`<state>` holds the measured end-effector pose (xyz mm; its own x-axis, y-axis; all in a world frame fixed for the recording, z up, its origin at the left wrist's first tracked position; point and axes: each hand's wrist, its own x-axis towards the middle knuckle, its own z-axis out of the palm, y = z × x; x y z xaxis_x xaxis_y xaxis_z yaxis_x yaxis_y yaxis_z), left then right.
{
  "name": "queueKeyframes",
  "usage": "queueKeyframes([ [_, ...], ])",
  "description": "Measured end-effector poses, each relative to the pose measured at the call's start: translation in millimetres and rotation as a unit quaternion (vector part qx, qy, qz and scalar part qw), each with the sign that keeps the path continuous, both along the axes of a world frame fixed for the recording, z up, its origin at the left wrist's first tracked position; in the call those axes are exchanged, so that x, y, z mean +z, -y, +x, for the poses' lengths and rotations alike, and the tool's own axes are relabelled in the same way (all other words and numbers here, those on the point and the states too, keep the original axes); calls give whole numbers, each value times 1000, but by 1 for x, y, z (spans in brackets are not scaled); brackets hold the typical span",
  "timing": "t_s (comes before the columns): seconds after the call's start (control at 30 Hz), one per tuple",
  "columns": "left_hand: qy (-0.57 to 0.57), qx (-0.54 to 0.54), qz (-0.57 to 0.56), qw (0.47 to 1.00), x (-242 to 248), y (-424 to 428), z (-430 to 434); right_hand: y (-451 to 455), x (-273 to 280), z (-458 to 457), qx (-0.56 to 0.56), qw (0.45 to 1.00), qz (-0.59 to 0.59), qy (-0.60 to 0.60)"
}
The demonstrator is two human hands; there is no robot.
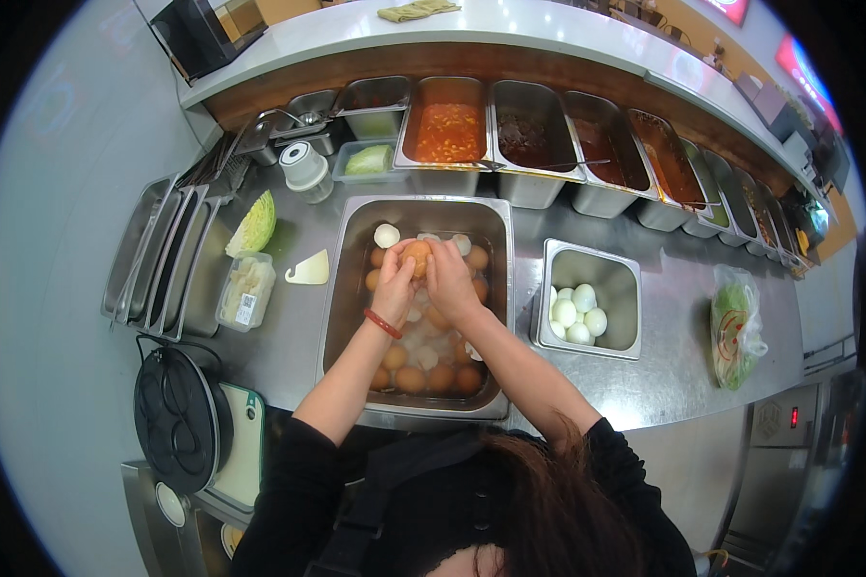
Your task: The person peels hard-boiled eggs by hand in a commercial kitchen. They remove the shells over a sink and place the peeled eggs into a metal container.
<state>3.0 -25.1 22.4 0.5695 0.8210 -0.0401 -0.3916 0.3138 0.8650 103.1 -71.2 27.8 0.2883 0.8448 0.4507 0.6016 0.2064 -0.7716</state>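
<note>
Between the fingers of my left hand [397, 278] and my right hand [449, 281] is a brown egg [417, 254], held over a large steel pan [333, 303]. Both hands grip it from the sides. Below them the pan holds water with several brown-shelled eggs [410, 379] and pale pieces of eggshell [387, 235]. My forearms hide part of the pan. To the right, a smaller steel container [624, 288] holds several peeled white eggs [579, 314].
Food pans [447, 133] with sauces line the back. On the left are a cabbage wedge [254, 225], a plastic tub [246, 292], a cream scraper [309, 268], a lidded jar [306, 172] and upright steel pans [166, 252]. A bagged green vegetable [736, 328] lies far right.
</note>
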Motion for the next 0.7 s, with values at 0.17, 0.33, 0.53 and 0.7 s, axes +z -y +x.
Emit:
queueKeyframes([
  [0.17,11,1,-8,1000,1,1,1,2,3,0,-22,999,9,47],
  [0.33,79,-13,-38,996,-1,-1,1,-2,-3,5,-36,998,19,-53],
  [0.53,42,11,-67,997,-11,-3,-2,-14,-18,2,-38,984,10,-176],
  [0.7,-7,38,-27,999,-13,-3,1,-12,-20,1,-38,998,6,-52],
])
